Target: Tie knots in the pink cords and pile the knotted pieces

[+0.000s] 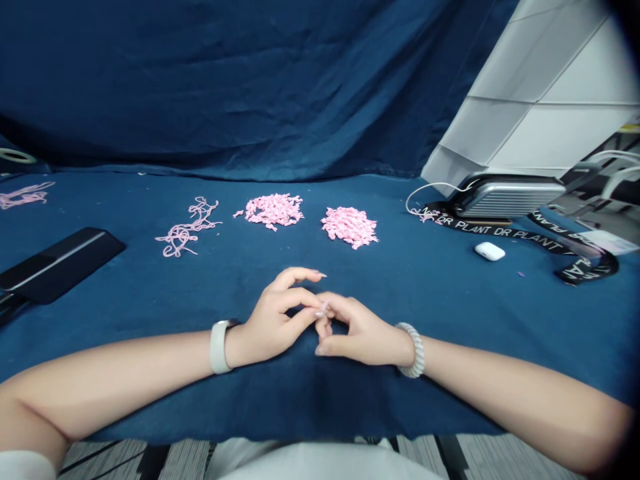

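My left hand (280, 315) and my right hand (363, 332) meet above the near middle of the cloth. Between their fingertips is a small bit of pink cord (325, 307), mostly hidden. The left thumb and a finger pinch it, with the left index finger raised clear. My right fingers curl around the same spot, the right thumb lying lower and apart. Beyond the hands lie two heaps of small pink knotted cord pieces, a left heap (276, 211) and a right heap (349, 227). Loose pink cords (183, 235) lie tangled farther left.
At left are a black flat object with a pale stripe (63, 263) and more pink cords (25, 195). A ribbed silver device (517, 198), a lettered black strap (500, 231) and a white earbud case (490, 251) are at right. Blue cloth (240, 77) hangs behind.
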The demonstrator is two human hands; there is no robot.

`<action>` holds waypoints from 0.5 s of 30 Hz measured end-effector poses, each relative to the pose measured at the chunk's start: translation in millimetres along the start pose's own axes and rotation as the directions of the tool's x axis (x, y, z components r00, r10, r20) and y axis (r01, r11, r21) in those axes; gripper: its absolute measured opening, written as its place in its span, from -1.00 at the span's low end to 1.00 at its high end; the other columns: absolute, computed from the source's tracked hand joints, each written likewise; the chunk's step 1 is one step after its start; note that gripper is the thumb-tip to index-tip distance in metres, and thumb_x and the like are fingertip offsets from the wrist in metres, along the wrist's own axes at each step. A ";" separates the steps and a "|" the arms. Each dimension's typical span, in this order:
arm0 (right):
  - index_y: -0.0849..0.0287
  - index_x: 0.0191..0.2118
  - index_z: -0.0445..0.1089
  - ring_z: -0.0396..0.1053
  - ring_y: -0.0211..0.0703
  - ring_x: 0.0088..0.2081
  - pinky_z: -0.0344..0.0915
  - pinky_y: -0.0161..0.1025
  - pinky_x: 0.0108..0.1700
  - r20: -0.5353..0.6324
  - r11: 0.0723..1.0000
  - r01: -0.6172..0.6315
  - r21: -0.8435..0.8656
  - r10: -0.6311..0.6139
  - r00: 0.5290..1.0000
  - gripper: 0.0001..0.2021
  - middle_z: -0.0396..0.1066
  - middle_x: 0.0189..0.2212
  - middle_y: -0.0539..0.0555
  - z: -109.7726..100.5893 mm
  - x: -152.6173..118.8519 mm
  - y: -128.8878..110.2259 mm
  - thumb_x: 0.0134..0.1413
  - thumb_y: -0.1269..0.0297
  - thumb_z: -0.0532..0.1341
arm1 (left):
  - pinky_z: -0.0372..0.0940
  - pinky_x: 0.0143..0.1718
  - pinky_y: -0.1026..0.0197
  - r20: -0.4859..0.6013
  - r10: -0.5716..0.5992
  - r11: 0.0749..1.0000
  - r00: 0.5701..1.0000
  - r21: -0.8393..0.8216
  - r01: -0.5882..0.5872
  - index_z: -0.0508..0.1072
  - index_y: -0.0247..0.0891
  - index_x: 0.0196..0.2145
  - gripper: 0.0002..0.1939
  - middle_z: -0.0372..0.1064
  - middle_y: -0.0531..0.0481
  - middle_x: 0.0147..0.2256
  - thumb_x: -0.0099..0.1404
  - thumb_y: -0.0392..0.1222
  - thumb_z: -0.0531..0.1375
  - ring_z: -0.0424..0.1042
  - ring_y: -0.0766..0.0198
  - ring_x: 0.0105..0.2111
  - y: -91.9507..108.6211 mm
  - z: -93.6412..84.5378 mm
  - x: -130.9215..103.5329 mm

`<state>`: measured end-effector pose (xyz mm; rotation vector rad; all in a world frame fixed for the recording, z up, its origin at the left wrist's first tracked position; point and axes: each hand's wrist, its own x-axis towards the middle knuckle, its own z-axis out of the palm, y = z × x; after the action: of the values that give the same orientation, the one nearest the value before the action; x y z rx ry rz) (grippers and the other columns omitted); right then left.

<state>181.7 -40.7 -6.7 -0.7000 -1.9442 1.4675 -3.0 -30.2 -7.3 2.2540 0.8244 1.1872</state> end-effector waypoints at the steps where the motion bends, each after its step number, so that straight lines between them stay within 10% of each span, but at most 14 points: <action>1: 0.21 -0.32 0.25 0.20 -0.36 -0.49 0.18 -0.37 -0.38 0.023 0.996 0.006 -0.090 -0.004 1.000 -0.75 0.26 -0.53 -0.06 -0.3 -0.4 -0.7 -0.06 0.21 0.29 | 0.23 0.04 0.20 0.016 0.040 0.999 0.999 0.001 -0.040 0.49 -0.25 -0.39 -0.89 0.29 -0.08 -0.09 0.16 -0.31 0.16 0.30 0.31 -0.02 0.6 0.2 -0.1; 15: 0.25 -0.48 0.43 0.28 -0.31 -0.42 0.23 -0.33 -0.30 0.132 0.986 0.116 -0.122 -0.100 0.986 -0.73 0.35 -0.50 0.02 -5.5 4.2 0.6 0.13 0.22 0.13 | 0.15 0.09 0.15 0.127 0.366 0.931 0.922 -0.034 -0.365 0.37 -0.26 -0.45 -0.88 0.47 0.01 -0.40 0.21 -0.34 0.08 0.40 0.35 -0.15 17.2 -9.2 -0.4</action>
<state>182.9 -34.0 -5.5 -0.5599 -2.1532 1.3585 -5.9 -41.7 8.2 2.5201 0.3524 1.1754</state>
